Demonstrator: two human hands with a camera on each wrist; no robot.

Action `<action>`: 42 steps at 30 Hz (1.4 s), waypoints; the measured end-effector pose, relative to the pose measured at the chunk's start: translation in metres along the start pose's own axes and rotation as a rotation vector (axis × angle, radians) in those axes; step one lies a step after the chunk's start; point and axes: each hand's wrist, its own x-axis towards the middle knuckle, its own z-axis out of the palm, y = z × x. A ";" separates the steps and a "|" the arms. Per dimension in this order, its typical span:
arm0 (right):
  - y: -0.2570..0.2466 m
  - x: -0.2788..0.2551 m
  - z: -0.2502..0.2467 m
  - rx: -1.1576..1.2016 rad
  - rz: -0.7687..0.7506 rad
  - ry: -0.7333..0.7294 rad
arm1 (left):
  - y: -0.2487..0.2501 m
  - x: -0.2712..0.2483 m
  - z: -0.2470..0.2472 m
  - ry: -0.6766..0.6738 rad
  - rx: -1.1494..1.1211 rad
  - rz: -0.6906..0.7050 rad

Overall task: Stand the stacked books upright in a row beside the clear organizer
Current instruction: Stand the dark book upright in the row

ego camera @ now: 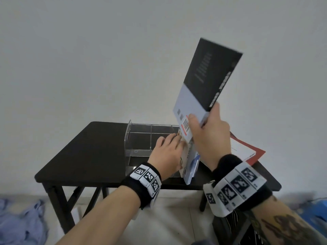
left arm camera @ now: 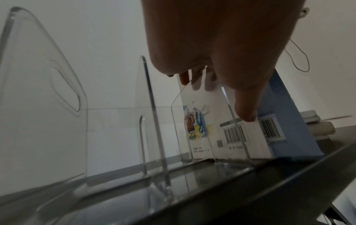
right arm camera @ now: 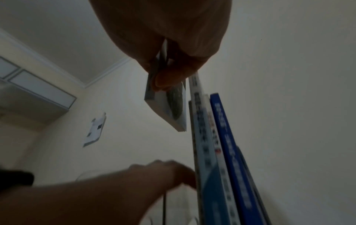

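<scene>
**Black-and-white book up in the air, row braced below**

While our right thumb (ego camera: 192, 121) presses the barcode corner and the other fingers curl round the spine side, we see our right hand (ego camera: 208, 137) pinching the black-and-white softcover book (ego camera: 208, 80) by its lower end, lifted clear of the table and tilted up to the right against the pale wall. Down below, our left fingers (left arm camera: 244, 103) lie fairly straight against the upright books (ego camera: 190, 161), a white one with a small painted figure and barcodes, and blue ones behind it; our left hand (ego camera: 166, 152) rests flat on that row, gripping nothing. These books stand on end, touching the right end of the clear acrylic divided organizer (ego camera: 141, 137), which sits near the middle of the black rectangular folding table (ego camera: 85, 156). From the right wrist view we look along three spines, two pale blue and white, one deep blue, with the lifted book just beside their tops. Over to the right, flat on the table, lies a red-and-white book (ego camera: 247, 151), partly hidden by our right wrist. Blue cloth (ego camera: 21, 223) is heaped on the floor at left.
</scene>
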 end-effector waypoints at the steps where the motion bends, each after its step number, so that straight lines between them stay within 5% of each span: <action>1: 0.005 -0.002 0.006 -0.070 -0.003 -0.031 | -0.002 -0.003 0.001 0.025 -0.013 0.011; 5: 0.019 -0.010 0.020 -0.395 -0.045 -0.139 | -0.010 -0.011 0.001 0.063 -0.105 0.001; 11: 0.030 -0.021 0.035 -0.557 -0.033 -0.236 | -0.004 -0.005 -0.007 0.191 -0.224 -0.047; 28: 0.034 -0.041 0.038 -0.711 -0.075 -0.228 | -0.008 -0.013 -0.012 0.139 -0.114 0.041; 42: 0.058 -0.050 0.042 -0.534 -0.083 -0.211 | -0.002 0.000 0.013 0.187 -0.068 -0.006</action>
